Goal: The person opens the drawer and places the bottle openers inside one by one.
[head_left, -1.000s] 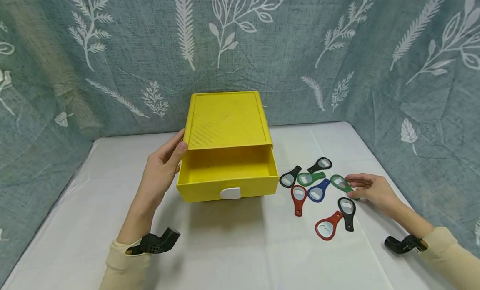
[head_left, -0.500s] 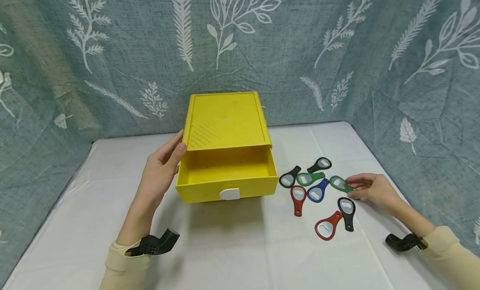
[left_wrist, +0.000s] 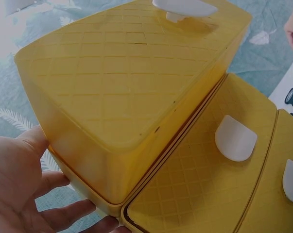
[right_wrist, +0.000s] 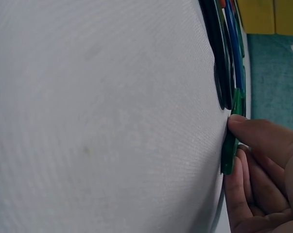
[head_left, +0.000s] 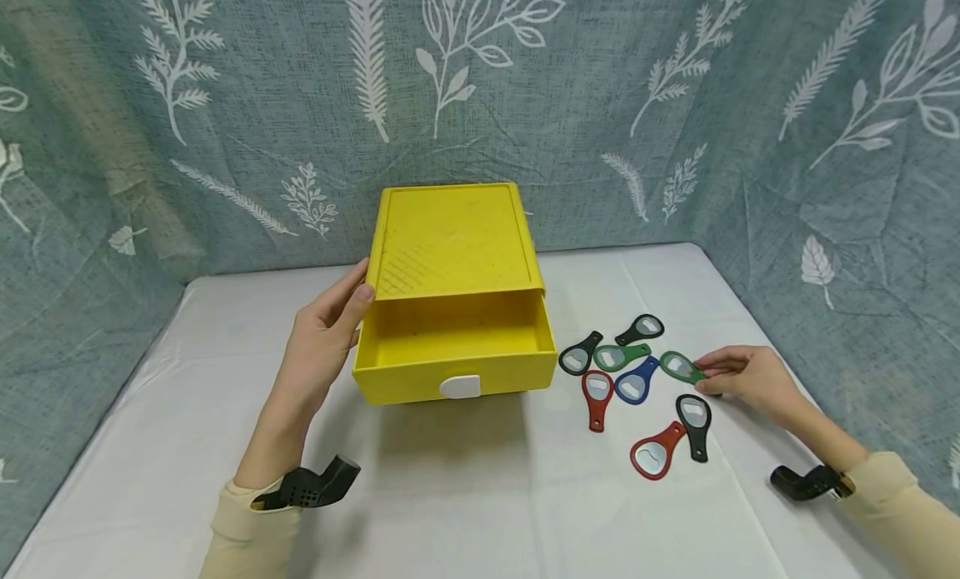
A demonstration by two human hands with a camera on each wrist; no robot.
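My left hand (head_left: 322,337) rests on the left side of a yellow drawer unit (head_left: 459,237), thumb by the front corner of its top. In the left wrist view, fairly straight fingers (left_wrist: 68,213) lie along the unit's edge. The top drawer (head_left: 498,371) is pulled out, its bare yellow floor showing and a white handle (head_left: 461,386) on its front. Over at the right, my right hand (head_left: 750,383) pinches the narrow end of a green bottle opener (head_left: 678,365) between thumb and fingers. The right wrist view shows this opener (right_wrist: 230,155) edge-on, close over the white cloth.
Between the unit and my right hand lie several more bottle openers: another green one (head_left: 611,358), a blue one (head_left: 634,384), red ones such as this opener (head_left: 597,406), and black ones like this opener (head_left: 697,433). Lower drawers (left_wrist: 199,174) are closed. A patterned curtain (head_left: 465,104) hangs behind.
The right fingers shift slightly on the green bottle opener's narrow end. The left hand, drawer unit and other openers stay where they were.
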